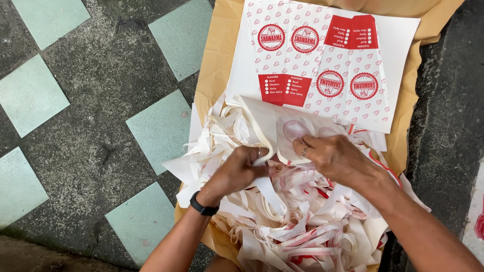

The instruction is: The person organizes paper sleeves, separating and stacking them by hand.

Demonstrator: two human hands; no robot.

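I see left hand [239, 168] pinching the strip of a printed cutout [295, 133] | right hand [335, 156] closed on its edge, both just below the printed sheet [322, 60] | cutout lies between hands

Your printed sheet [322, 60] is white, scattered with small red motifs, four red-ringed round emblems and solid red panels with white lettering. Beneath it lies tan brown paper [214, 65]. Just below the sheet, the heap of paper strips [282, 226] is cream white with red streaks. Left of the sheet, the floor [91, 100] is dark mottled grey set with pale green square tiles. Your wristband [203, 206] is black.
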